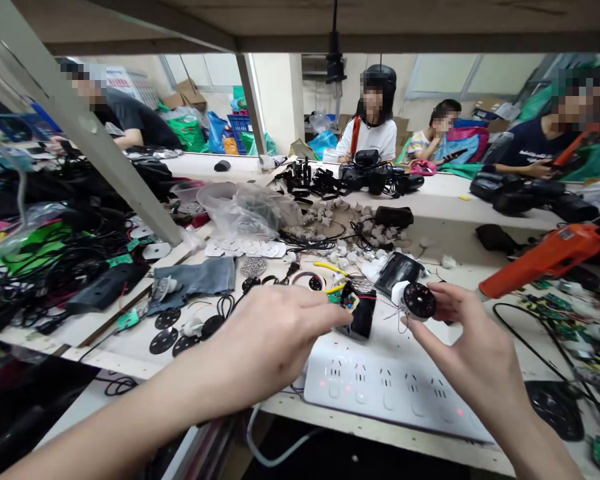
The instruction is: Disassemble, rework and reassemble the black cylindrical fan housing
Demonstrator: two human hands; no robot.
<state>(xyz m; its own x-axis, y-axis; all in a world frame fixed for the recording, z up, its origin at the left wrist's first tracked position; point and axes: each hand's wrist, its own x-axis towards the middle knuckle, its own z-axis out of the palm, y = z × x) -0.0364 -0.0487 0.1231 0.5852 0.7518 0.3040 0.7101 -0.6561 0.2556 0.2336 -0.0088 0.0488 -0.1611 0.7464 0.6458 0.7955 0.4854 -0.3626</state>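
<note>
My right hand (pixel 473 333) is closed around a small white motor (pixel 401 301) with a black, perforated disc (pixel 419 301) on its face, held above the bench. Thin red and dark wires hang from the motor towards the left. My left hand (pixel 280 333) has its fingertips on a black plastic housing (pixel 365 315), in which a small circuit board (pixel 350 299) shows. Its thumb is hidden behind the hand. Just behind, another black housing (pixel 399 272) lies on the bench. Below both hands is a white power strip (pixel 380 390) with red lights.
An orange electric screwdriver (pixel 545 260) juts in from the right. Black discs (pixel 164 341) and a grey cloth (pixel 195 283) lie to the left. Circuit boards crowd the right edge. A slanted metal post (pixel 90 127) stands at left; several people sit across the bench.
</note>
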